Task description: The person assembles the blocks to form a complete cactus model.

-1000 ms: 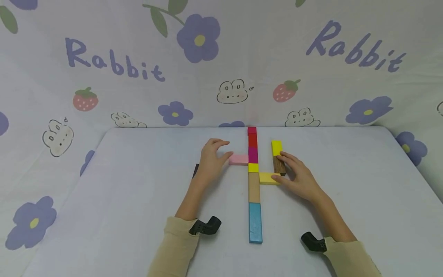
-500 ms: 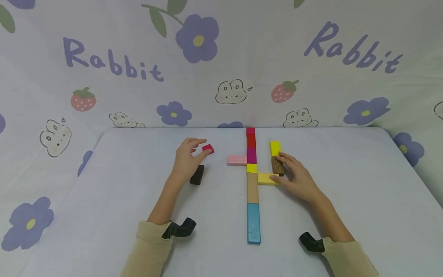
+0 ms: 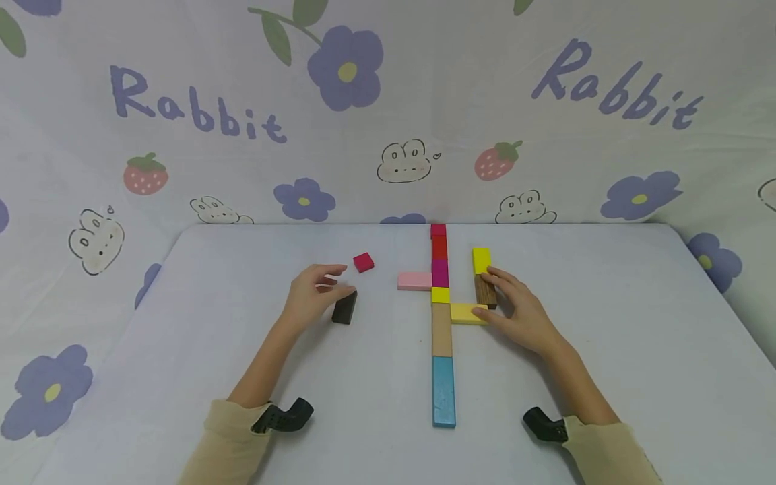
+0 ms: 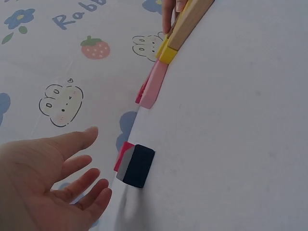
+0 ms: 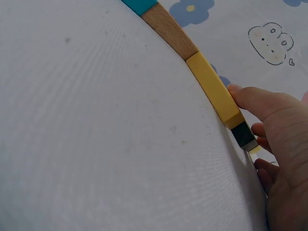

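My left hand (image 3: pixel 309 296) hovers beside a black block (image 3: pixel 344 308) with relaxed fingers; the left wrist view shows a gap between this hand (image 4: pixel 62 178) and the black block (image 4: pixel 139 166). Just beyond lies a small red block (image 3: pixel 364 263). On the right, my right hand (image 3: pixel 524 310) rests its thumb on the end of a pale yellow block (image 3: pixel 465 314). Its index finger reaches a brown block (image 3: pixel 486 291), which meets a bright yellow block (image 3: pixel 481 260). The right wrist view shows the thumb against the yellow block (image 5: pixel 216 89); the other fingertips are partly hidden.
A straight row of blocks runs down the table: red block (image 3: pixel 439 248), magenta block (image 3: pixel 440 273), small yellow block (image 3: pixel 440 295), tan block (image 3: pixel 441 330) and blue block (image 3: pixel 443 392). A pink block (image 3: pixel 415 281) juts left from it. A printed cloth (image 3: pixel 242 101) hangs behind the table.
My left hand has moved left and toward me, from the pink block past the small red block to beside the black one. The right hand stays in place.
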A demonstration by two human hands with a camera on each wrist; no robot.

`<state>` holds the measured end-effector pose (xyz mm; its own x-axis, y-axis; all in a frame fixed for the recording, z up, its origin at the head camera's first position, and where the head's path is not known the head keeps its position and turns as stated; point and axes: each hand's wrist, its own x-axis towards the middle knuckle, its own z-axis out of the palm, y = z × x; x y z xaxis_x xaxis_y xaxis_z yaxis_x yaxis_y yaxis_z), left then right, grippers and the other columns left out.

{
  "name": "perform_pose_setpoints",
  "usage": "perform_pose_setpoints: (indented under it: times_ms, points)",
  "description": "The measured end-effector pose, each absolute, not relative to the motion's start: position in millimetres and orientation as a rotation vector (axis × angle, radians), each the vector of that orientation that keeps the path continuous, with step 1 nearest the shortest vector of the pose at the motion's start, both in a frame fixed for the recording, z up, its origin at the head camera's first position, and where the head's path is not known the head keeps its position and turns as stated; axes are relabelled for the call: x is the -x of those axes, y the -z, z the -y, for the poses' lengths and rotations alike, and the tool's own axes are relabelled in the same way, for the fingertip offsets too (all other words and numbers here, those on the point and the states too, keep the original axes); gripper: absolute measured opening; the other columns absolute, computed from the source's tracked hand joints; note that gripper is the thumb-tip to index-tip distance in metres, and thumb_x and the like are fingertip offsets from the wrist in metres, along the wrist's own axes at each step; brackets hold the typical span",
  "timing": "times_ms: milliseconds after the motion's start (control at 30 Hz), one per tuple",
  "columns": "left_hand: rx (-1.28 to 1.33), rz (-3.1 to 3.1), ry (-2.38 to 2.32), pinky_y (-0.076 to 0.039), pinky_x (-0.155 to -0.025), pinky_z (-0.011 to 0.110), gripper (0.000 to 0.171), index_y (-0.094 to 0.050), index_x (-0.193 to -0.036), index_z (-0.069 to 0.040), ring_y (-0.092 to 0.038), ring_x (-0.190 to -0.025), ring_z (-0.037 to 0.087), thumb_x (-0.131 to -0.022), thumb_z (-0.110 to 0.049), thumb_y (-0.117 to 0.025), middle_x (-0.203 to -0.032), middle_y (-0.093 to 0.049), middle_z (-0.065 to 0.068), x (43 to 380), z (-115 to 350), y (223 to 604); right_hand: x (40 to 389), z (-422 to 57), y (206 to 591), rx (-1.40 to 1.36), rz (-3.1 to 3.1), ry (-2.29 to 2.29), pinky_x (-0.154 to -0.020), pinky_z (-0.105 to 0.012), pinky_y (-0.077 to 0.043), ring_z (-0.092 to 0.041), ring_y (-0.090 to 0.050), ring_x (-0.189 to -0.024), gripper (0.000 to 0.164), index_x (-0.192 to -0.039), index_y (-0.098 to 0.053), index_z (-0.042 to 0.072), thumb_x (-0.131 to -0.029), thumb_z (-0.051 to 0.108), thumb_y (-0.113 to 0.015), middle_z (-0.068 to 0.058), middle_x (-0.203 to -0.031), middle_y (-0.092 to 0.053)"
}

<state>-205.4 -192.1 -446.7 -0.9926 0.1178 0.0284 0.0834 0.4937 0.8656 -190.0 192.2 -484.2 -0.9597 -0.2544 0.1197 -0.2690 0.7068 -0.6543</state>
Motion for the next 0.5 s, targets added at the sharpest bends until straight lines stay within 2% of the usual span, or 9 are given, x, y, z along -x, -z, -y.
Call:
perform_pose_setpoints:
  times_ms: [167,500]
  points:
    - [-0.166,-2.624,-1.484,-0.052,-0.108,0.053,0.055,-0.064,-0.142,-0.002,-0.062,-0.127,0.040,-0.092,-0.017,-0.081,-0.141,-0.062,0.020,199.9,197.6,454.4,190.3,-192.3,484.6,-0.440,2.882,-1.114,-0.120,-0.069,-0.032,-0.047,-0.034,-0.153,0.071,-0.153,-0.050,-0.001,-0.094,0.029,-0.075,-0.023,-0.164,-0.040]
    - [-0.289,-2.636,-1.325,-0.046,-0.114,0.053,0.076,-0.055,-0.148,0.003,-0.056,-0.129,0.040,-0.084,-0.019,-0.089,-0.140,-0.055,0.024,196.7,204.2,467.4,189.1,-191.6,483.5,-0.445,2.878,-1.117,-0.120,-0.069,-0.032,-0.047,-0.033,-0.153,0.070,-0.153,-0.050,-0.001,-0.094,0.028,-0.074,-0.024,-0.164,-0.040]
